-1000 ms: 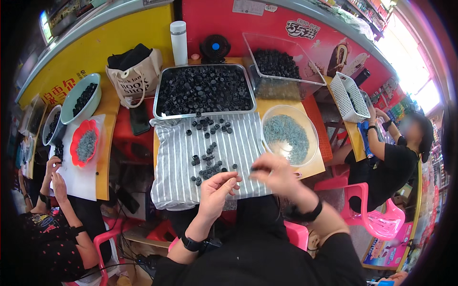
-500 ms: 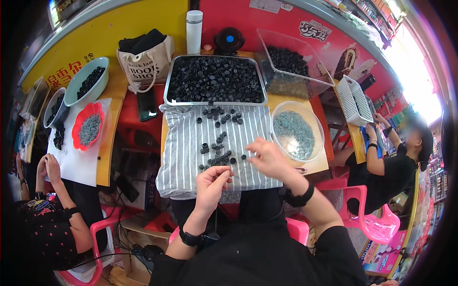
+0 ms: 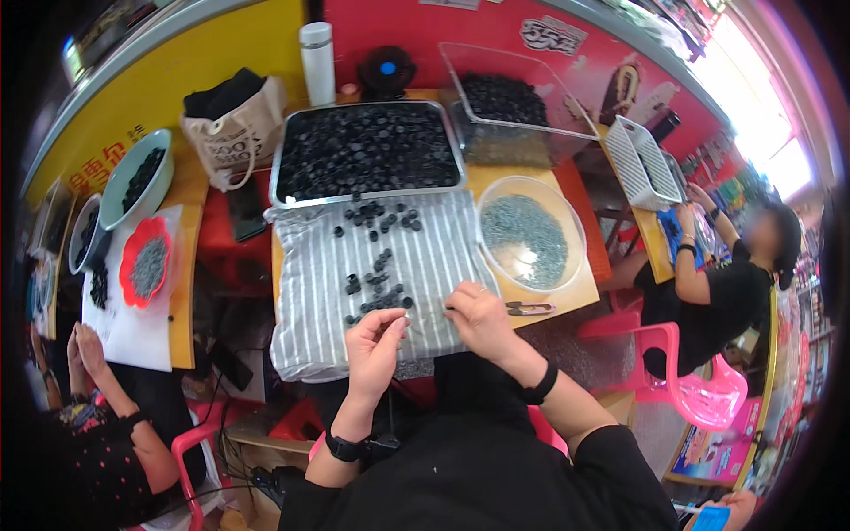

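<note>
My left hand [image 3: 374,350] hovers over the near edge of a grey striped cloth [image 3: 310,292], its fingertips pinched together close to a small dark piece; what it grips is too small to tell. My right hand [image 3: 478,317] rests on the cloth's right edge with fingers curled, just left of small metal snips [image 3: 529,308] lying on the table. Small black caps [image 3: 379,288] lie scattered on the cloth. Behind the cloth stands a metal tray [image 3: 282,164] heaped with black caps.
A clear round bowl [image 3: 575,230] of grey-green bits sits right of the cloth, a clear bin [image 3: 496,66] of black pieces and a white basket [image 3: 639,164] behind it. A white bottle [image 3: 318,51], tote bag [image 3: 232,133], and bowls [image 3: 119,199] stand left. Other people sit at both sides.
My right hand has drawn back from the middle of the cloth to its right edge. My left hand stays near the cloth's front. The view has tilted down slightly.
</note>
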The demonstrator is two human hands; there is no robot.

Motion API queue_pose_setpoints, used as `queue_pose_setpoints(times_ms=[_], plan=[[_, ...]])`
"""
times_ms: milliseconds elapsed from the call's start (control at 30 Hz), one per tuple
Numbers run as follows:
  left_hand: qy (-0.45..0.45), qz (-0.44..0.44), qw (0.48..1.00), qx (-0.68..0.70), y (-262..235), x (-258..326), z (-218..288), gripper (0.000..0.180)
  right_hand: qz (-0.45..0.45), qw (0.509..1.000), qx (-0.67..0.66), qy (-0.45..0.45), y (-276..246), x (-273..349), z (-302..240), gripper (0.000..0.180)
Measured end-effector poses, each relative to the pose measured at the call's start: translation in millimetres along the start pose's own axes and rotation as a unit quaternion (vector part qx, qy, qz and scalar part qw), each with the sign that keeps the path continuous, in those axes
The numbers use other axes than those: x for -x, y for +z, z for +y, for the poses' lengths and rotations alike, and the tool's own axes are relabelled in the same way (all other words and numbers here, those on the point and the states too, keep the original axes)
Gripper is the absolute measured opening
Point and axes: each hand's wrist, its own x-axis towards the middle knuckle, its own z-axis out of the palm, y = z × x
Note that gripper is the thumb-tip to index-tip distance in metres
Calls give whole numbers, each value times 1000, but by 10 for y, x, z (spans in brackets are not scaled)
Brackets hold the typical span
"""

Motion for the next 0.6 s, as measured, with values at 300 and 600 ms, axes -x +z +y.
queue_pose_setpoints(times_ms=[300,600], plan=[[26,-18,999,-28,86,7,-52,14,160,982,6,97,-693,-115,136,5],[47,-20,996,-66,164,31,21,11,-77,945,138,286,-758,-317,817,16]])
